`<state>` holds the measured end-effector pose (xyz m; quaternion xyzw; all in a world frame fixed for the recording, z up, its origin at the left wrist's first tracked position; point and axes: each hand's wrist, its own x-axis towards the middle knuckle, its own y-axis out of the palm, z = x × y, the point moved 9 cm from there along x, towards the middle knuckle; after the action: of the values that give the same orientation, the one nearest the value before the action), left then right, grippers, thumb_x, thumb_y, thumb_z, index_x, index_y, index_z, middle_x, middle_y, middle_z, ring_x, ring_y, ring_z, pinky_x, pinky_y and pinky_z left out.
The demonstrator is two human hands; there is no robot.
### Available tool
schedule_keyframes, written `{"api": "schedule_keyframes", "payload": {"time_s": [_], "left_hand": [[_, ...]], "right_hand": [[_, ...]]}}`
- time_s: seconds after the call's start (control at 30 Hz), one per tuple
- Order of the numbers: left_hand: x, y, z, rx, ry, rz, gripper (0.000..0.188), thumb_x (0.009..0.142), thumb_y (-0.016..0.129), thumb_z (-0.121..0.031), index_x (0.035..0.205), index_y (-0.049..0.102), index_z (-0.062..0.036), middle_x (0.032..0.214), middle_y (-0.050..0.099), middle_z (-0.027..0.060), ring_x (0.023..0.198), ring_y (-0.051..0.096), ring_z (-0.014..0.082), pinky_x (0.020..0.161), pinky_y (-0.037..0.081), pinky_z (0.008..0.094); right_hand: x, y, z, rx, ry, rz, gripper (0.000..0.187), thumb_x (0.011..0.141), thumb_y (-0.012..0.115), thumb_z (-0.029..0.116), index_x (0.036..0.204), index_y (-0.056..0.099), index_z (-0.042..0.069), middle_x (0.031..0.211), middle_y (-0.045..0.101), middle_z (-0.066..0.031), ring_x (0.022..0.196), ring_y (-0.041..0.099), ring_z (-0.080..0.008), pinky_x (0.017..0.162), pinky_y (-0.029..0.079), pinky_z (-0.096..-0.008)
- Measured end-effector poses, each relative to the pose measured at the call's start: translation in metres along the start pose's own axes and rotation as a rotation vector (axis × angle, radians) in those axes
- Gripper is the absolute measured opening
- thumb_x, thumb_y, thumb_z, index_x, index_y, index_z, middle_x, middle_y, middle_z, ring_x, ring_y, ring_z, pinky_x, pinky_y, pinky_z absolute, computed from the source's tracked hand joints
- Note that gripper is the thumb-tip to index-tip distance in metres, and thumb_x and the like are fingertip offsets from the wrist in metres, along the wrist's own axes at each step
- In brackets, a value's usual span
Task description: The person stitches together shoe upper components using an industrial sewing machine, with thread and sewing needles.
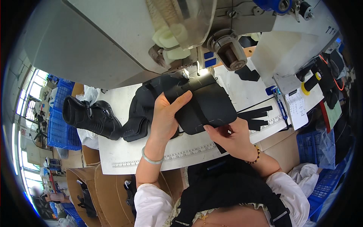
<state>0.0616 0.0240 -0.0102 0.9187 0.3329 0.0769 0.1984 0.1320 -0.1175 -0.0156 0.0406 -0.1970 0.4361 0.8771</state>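
Observation:
Both of my hands hold a black, leather-like panel with rounded corners and a darker strip across it, just below the lit needle area of a sewing machine. My left hand grips its left side, thumb lying on top. At the lower right corner, my right hand pinches the edge between thumb and fingers. Left of my left hand lies a stack of similar black pieces, partly hidden behind that hand. A black lace-up boot rests farther left on the white table.
Black strips lie on the right, near a ruler scale along the table's front. Beyond them are a blue-handled tool, a paper slip and a thread spool. Blue crates and cardboard boxes flank the table.

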Motion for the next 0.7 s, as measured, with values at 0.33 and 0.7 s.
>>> {"api": "schedule_keyframes", "payload": {"time_s": [0.33, 0.7], "left_hand": [[-0.001, 0.005, -0.002, -0.020, -0.011, 0.031, 0.020, 0.083, 0.064, -0.007, 0.101, 0.057, -0.0002, 0.094, 0.064, 0.0069, 0.082, 0.061, 0.0118, 0.073, 0.051, 0.0240], [0.000, 0.003, -0.001, -0.021, -0.021, -0.009, 0.019, 0.081, 0.066, -0.007, 0.097, 0.057, -0.0014, 0.090, 0.063, 0.0045, 0.079, 0.060, 0.0107, 0.070, 0.050, 0.0232]], "right_hand": [[0.000, 0.000, 0.000, 0.028, 0.014, -0.009, 0.016, 0.075, 0.069, 0.007, 0.088, 0.061, 0.003, 0.058, 0.055, 0.0014, 0.048, 0.045, -0.0025, 0.044, 0.036, -0.0194], [0.015, 0.009, -0.012, 0.296, 0.129, 0.113, 0.012, 0.079, 0.066, 0.006, 0.087, 0.060, 0.000, 0.070, 0.058, 0.0027, 0.060, 0.048, -0.0005, 0.052, 0.039, -0.0176]]}}
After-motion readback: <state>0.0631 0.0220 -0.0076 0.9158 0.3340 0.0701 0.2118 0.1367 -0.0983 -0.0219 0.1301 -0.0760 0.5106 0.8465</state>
